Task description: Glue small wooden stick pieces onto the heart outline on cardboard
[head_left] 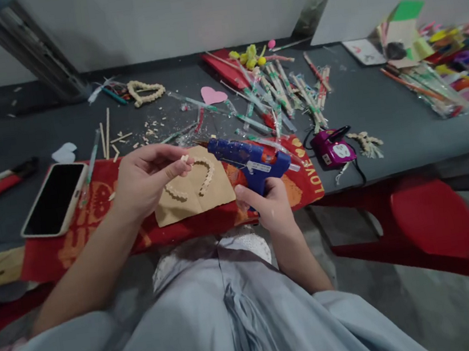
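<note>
My right hand (270,202) grips a blue hot glue gun (245,159) by its handle, the nozzle pointing left. Close to the nozzle, my left hand (148,178) pinches a small pale piece (184,159), which looks like a cut bit of wooden stick. Beneath both lies a sheet of brown paper (179,214) with a fold down its middle. On the paper rests a curved chain of small wooden pieces (209,173), partly hidden by my left hand. The paper sits on a red cloth or bag with gold print (309,171).
A phone (54,199) lies at the left, near red-handled pliers (6,179). Behind are wood scraps (153,130), a heart-shaped wooden frame (145,91), a pink paper heart (213,94) and wrapped sticks (279,89). A purple device (334,148) stands right, beyond it a red stool (432,218).
</note>
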The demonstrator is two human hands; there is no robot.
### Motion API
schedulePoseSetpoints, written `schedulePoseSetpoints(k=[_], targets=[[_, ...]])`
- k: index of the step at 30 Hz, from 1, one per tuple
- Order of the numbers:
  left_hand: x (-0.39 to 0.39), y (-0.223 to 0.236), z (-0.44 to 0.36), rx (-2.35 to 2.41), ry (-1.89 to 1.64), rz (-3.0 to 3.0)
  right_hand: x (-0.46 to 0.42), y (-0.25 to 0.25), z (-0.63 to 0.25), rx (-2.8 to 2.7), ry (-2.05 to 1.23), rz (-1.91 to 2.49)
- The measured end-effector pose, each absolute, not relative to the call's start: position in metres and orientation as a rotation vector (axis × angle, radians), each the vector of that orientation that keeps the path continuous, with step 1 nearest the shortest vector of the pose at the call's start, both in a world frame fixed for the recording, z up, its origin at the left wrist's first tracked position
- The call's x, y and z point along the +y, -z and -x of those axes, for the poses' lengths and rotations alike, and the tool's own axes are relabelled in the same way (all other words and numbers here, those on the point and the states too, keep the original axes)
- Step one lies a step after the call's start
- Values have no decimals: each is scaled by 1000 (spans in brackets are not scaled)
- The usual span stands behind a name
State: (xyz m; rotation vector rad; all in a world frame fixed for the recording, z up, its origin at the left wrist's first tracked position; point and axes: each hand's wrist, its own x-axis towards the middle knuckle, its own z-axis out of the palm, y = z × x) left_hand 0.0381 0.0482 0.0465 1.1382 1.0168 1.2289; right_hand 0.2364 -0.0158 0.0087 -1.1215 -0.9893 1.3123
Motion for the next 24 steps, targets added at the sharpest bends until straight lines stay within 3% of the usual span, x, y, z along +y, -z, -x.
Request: schedulePoseSetpoints(k=[10,24], targets=[[-7,-15,-29,1065,-1246,-981,-12,-18,-185,-1018,-1328,997],[-31,-9,-23,1379,-1435,-1471,-14,-6,-172,-1041,-1397,969]])
